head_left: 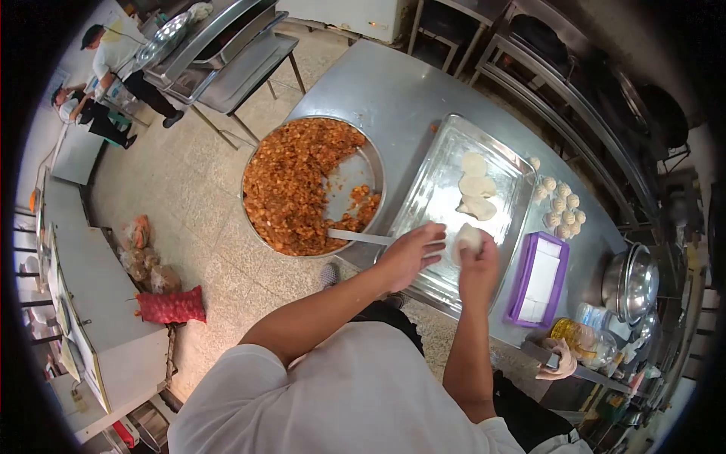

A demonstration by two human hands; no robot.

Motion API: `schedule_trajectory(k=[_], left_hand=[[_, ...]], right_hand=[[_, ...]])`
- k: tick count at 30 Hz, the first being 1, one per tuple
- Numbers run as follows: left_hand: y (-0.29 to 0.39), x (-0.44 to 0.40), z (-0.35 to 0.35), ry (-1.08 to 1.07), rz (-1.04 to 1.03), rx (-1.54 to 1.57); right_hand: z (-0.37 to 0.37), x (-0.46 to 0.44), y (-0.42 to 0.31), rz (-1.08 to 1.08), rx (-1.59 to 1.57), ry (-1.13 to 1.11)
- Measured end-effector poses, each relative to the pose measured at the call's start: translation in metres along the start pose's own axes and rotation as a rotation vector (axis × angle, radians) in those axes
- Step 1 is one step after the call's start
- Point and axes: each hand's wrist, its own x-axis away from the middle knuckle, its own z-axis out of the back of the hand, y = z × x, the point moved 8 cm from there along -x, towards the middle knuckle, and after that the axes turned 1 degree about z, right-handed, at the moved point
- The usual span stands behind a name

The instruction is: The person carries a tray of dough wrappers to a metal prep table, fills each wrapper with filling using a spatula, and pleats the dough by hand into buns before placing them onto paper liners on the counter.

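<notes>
My right hand (pixel 479 274) pinches a round dough wrapper (pixel 468 238) over the near part of a metal tray (pixel 431 163). Beside it, my left hand (pixel 412 257) has its fingers apart and holds nothing, close to the end of a flat-handled utensil (pixel 359 236). That utensil leans on the rim of a large round pan (pixel 382 170) holding reddish-brown chopped filling (pixel 291 178). Further up the tray lie more dough wrappers (pixel 477 186), partly overlapping; the nearest is folded or crumpled.
Several pleated buns (pixel 560 204) sit right of the tray, above a purple-rimmed container (pixel 516 314). Oil bottles (pixel 582 340) and steel bowls (pixel 641 284) stand at the right. A red mesh sack (pixel 178 305) lies on the floor. Two people (pixel 125 57) are at the far left.
</notes>
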Motion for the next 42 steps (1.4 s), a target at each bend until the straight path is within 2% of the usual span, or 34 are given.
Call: schedule_trajectory(k=[1,2,4,5,7,8,10,11,12,15,17,18,19,21,22,24,25,27,28,30,33,37,40,42], left_hand=[[0.004,0.015,0.009,-0.035,0.063,0.078],[0.013,0.029,0.024,-0.045,0.061,0.090],[0.033,0.058,0.044,-0.214,0.024,0.353],[0.042,0.068,0.064,-0.137,-0.031,0.347],[0.065,0.090,0.095,-0.105,-0.113,0.379],[0.079,0.102,0.112,-0.065,-0.195,0.403],[0.098,0.123,0.137,-0.011,-0.261,0.378],[0.110,0.134,0.150,0.049,-0.325,0.344],[0.119,0.145,0.155,0.049,-0.335,0.352],[0.133,0.168,0.176,0.184,-0.328,0.119],[0.131,0.174,0.192,0.176,-0.313,0.048],[0.130,0.174,0.194,0.171,-0.298,-0.029],[0.128,0.175,0.195,0.169,-0.300,-0.025],[0.134,0.184,0.198,0.182,-0.418,-0.025],[0.134,0.188,0.198,0.189,-0.419,-0.020],[0.141,0.197,0.191,0.176,-0.449,-0.112],[0.143,0.199,0.190,0.175,-0.447,-0.110],[0.158,0.211,0.195,0.447,-0.551,-0.537],[0.161,0.213,0.196,0.446,-0.550,-0.537],[0.167,0.217,0.196,0.561,-0.432,-1.079],[0.162,0.227,0.206,0.593,-0.309,-0.962],[0.164,0.232,0.214,0.621,-0.330,-0.958],[0.169,0.228,0.215,0.645,-0.424,-1.054],[0.183,0.234,0.206,0.663,-0.701,-0.996]], right_hand=[[-0.025,0.011,-0.017,0.101,-0.067,-0.151],[-0.047,0.024,-0.045,0.308,0.009,-0.349],[-0.073,0.037,-0.076,0.492,0.050,-0.393],[-0.085,0.036,-0.079,0.495,0.061,-0.396],[-0.108,0.035,-0.073,0.603,0.433,-0.300],[-0.118,0.036,-0.060,0.610,0.442,-0.302],[-0.153,0.041,-0.031,0.619,0.777,-0.510],[-0.162,0.042,-0.020,0.508,0.920,-0.587],[-0.167,0.043,-0.026,0.520,0.925,-0.592],[-0.180,0.044,-0.032,0.471,1.127,-0.664],[-0.196,0.058,-0.044,0.544,1.107,-0.841],[-0.195,0.056,-0.048,0.545,1.114,-0.839],[-0.196,0.058,-0.055,0.634,1.137,-0.845],[-0.196,0.052,-0.071,0.808,1.161,-0.833],[-0.194,0.045,-0.084,0.868,1.328,-0.792],[-0.186,0.027,-0.109,0.894,1.437,-0.710],[-0.185,0.021,-0.120,0.893,1.449,-0.691],[-0.187,0.004,-0.120,0.829,1.483,-0.692],[-0.189,0.002,-0.117,0.828,1.483,-0.692],[-0.198,0.005,-0.108,0.784,1.416,-0.838],[-0.193,0.013,-0.097,0.660,1.387,-0.882],[-0.185,0.020,-0.068,0.496,1.181,-0.843],[-0.183,0.030,-0.054,0.382,1.068,-0.823],[-0.181,0.034,-0.044,0.371,0.901,-0.759]])
